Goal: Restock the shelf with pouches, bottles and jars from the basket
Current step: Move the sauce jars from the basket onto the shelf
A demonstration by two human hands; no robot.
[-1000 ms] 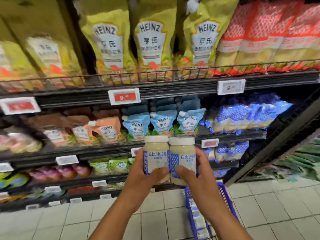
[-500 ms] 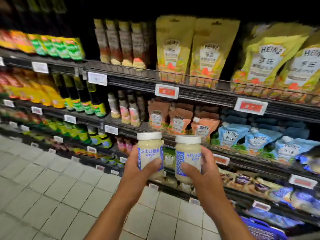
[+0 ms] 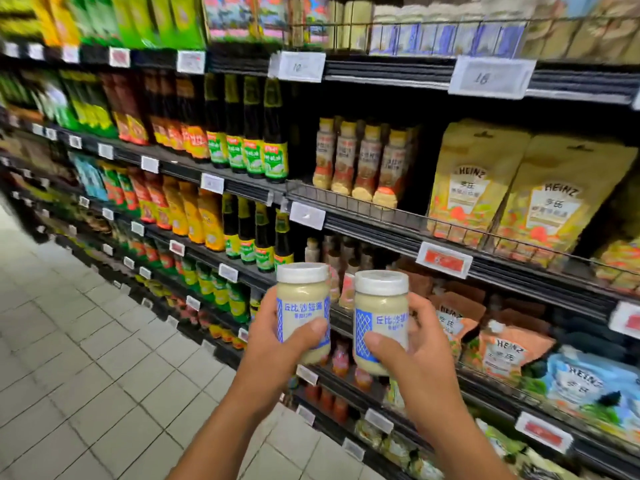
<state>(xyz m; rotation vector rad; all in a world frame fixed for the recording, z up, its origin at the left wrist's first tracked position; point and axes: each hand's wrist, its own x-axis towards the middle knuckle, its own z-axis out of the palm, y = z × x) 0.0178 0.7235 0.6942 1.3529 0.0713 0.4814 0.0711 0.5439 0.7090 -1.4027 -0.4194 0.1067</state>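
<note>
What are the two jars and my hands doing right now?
Left jar: lid on, full, gripped by left hand.
Right jar: lid on, full, gripped by right hand.
Dark bottles: standing in a row.

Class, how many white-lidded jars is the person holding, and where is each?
2. The left hand grips the left jar; the right hand grips the right jar, both upright. Others may be hidden on the blurred shelves.
</note>
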